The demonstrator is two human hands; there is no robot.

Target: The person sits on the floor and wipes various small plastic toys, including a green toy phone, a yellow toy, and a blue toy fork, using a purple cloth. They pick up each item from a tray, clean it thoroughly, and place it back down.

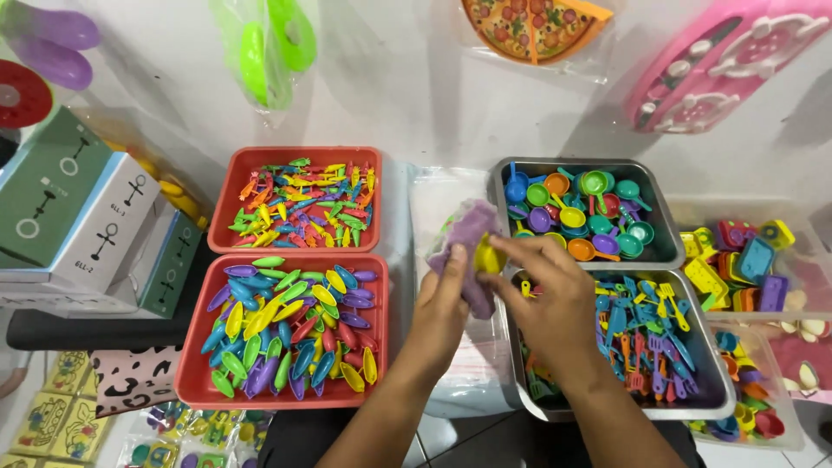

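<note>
Right hand (555,290) pinches a yellow toy piece (488,257); left hand (451,299) grips the purple bag (468,247); keep its mouth open.

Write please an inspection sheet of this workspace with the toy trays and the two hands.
Surface: table covered with clear plastic.
Job's things: purple cloth; small yellow toy piece.
Clutter: two red trays of coloured plastic pieces; two metal trays of toy pans and utensils; clear tubs of toy parts.
Hands: left hand holds the cloth; right hand pinches the yellow piece.
Cables: nothing seen.
Surroundings: boxes at left; packaged toys hanging on the wall.
</note>
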